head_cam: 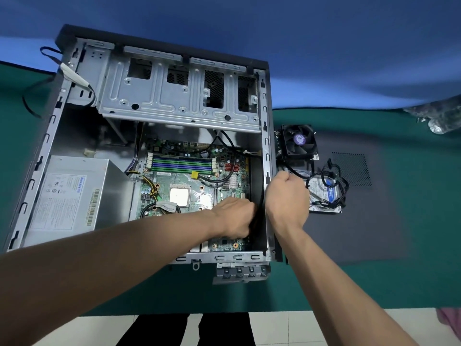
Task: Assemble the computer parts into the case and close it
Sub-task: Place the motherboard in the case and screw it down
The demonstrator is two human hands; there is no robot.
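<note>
Open case (159, 101) lies flat toward the tabletop's left edge. Your left hand (237, 216) curls inside, low by the case's right wall, apparently around a black cable. Your right hand (287, 196) is fisted outside that wall; whether it holds anything, cannot tell. Fan (299, 142) and hard drive (324, 196) sit just beside.

left hand (234, 217) fingers: curled down over the motherboard (197, 186) edge, tips hidden; what they grip cannot be told.
right hand (287, 196) grasp: fist at the case (267, 156) right wall; palm side out of sight, held item unclear.
hard drive (324, 196): left part hidden behind right hand; label print too small to read.
power supply (72, 196) label: text too small, blurred.
side panel (361, 221): near edge blurred, partly under drive and fan (299, 142).
object at right edge (439, 118): cut off, blurred, unidentifiable.
pink item (451, 323): cut by the frame's right edge.
</note>
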